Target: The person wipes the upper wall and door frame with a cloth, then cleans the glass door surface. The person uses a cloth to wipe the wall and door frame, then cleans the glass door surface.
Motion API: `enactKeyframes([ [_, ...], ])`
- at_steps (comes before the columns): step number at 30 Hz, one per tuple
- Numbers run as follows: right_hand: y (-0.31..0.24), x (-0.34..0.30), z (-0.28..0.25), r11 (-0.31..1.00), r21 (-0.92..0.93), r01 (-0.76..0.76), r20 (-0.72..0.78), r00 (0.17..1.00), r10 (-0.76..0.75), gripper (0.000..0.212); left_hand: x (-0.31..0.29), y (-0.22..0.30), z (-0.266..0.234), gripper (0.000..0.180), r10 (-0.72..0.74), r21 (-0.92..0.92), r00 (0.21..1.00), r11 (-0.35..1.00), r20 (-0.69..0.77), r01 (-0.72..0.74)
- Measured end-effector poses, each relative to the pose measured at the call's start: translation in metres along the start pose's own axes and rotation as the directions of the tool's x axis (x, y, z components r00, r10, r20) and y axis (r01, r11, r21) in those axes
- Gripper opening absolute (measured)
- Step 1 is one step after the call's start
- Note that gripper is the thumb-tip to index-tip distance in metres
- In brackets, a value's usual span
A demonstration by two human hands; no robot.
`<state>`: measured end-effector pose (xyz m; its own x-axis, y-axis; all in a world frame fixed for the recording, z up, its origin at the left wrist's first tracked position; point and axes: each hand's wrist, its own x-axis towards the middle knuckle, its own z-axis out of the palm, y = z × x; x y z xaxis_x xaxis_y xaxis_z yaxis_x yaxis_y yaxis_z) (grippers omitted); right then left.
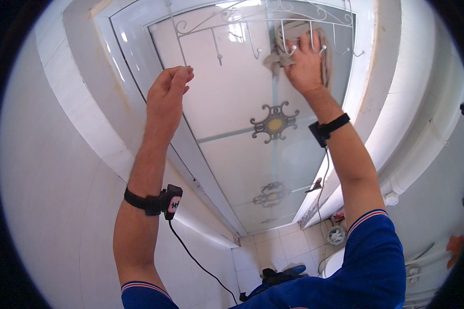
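A white wire hook rack with scrollwork and several ball-tipped hooks hangs across the top of a frosted glass door. My left hand is closed in a pinch at the lower end of the rack's left upright wire. Behind the hooks on the right, my right hand presses a grey-brown cloth against the glass, fingers pointing up. Part of the cloth bunches out left of the fingers, and more of it hangs beside the wrist.
A white frame surrounds the door, with a dark handle low on its right. White pipes run along the right wall. On the tiled floor stands a small bin. Cables trail from black straps on both forearms.
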<state>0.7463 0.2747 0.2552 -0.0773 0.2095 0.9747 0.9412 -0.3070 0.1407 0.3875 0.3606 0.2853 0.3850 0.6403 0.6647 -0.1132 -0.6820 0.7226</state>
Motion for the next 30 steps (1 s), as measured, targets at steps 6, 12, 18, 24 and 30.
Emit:
enactKeyframes([
  [6,0.076,-0.012,-0.002,0.985,-0.137,-0.109,-0.101,0.99,0.096,0.06,0.002,-0.002,0.003,0.041,0.002,-0.004,1.0,1.0,0.007,-0.002],
  [12,0.11,-0.001,0.02,0.972,-0.203,-0.121,-0.226,0.971,0.074,0.056,0.0,-0.003,0.009,0.04,0.007,0.082,0.999,0.997,0.034,-0.01],
  [18,0.091,0.017,0.032,0.967,-0.164,-0.195,-0.347,0.929,0.129,0.059,-0.004,-0.005,0.01,0.038,0.008,0.105,0.999,0.994,0.051,-0.013],
  [24,0.02,0.035,0.028,0.989,0.06,-0.137,-0.303,0.941,0.149,0.072,-0.004,-0.001,0.011,0.039,0.041,0.081,0.999,0.996,0.001,-0.041],
  [30,-0.085,0.028,0.023,0.997,0.072,-0.004,-0.063,0.998,0.008,0.07,-0.004,-0.001,0.01,0.038,0.056,0.046,0.998,0.997,-0.021,-0.055],
])
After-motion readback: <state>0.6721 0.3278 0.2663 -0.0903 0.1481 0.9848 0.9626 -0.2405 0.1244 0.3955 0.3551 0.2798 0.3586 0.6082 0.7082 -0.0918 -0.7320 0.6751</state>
